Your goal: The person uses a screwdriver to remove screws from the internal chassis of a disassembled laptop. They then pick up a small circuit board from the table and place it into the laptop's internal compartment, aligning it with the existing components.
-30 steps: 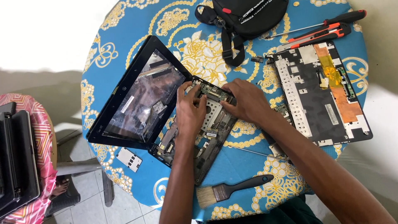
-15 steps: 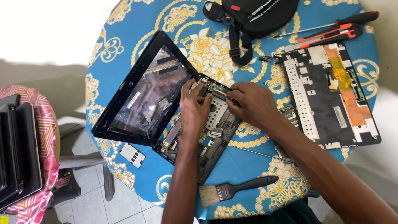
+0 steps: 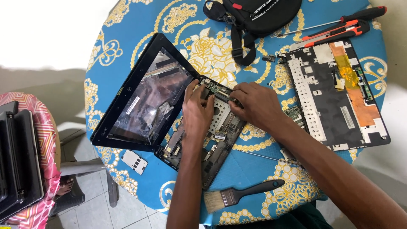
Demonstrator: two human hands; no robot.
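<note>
A small laptop lies opened up on a round table with a blue and yellow floral cloth [image 3: 254,169]. Its dark screen [image 3: 148,99] leans to the left. The bare base [image 3: 220,127] shows circuit boards and a metal plate. My left hand [image 3: 197,112] rests on the base near the hinge, fingers pressing down on the board. My right hand [image 3: 254,104] sits beside it, fingertips pinching a small part at the base's upper edge. The two hands nearly touch.
The removed keyboard panel [image 3: 335,97] lies face down at the right. Above it are a red-handled screwdriver [image 3: 364,15] and an orange utility knife [image 3: 335,34]. A black pouch [image 3: 258,15] sits at the top, a paintbrush [image 3: 237,196] near the front edge, a small cover plate [image 3: 134,162] at left.
The view has shifted slightly. Both hands stay on the laptop base, with the right fingers moved a little toward the upper edge.
</note>
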